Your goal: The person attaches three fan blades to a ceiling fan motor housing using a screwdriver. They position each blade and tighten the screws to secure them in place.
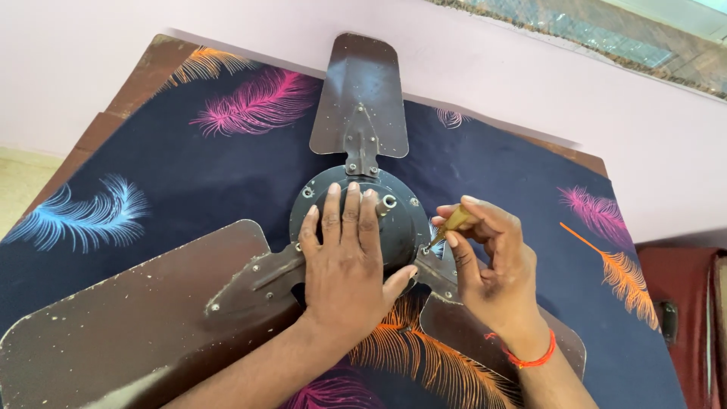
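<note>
Nearest the camera, two bare forearms come up from the bottom edge, the right one wearing a red thread band (532, 358) at the wrist. The left hand (348, 261) lies palm down with fingers spread flat over the round motor housing (401, 220) of a brown ceiling fan, pressing on it rather than closing around anything; its thumb points toward the right-hand blade. The right hand (488, 261) is pinched shut on a small screwdriver with a yellowish handle (454, 222), held between thumb and fingers, its tip angled down and left to the rim of the housing, where the right blade's bracket meets it; whether the tip sits in a screw head cannot be told. The fan lies flat in the middle of the table, on a dark navy cloth (189, 174) printed with pink, blue and orange feathers. A large blade (129, 318) stretches toward the lower left, a second blade (469, 333) runs lower right, mostly hidden under the right wrist, and a third blade (360, 95) points away from the person, fixed by a bracket with visible screws. A short metal shaft stub (389, 202) stands at the hub just beyond the left fingertips. Farther off is the pale pink wall (113, 45), and at the far right a dark red piece of furniture (681, 303).
</note>
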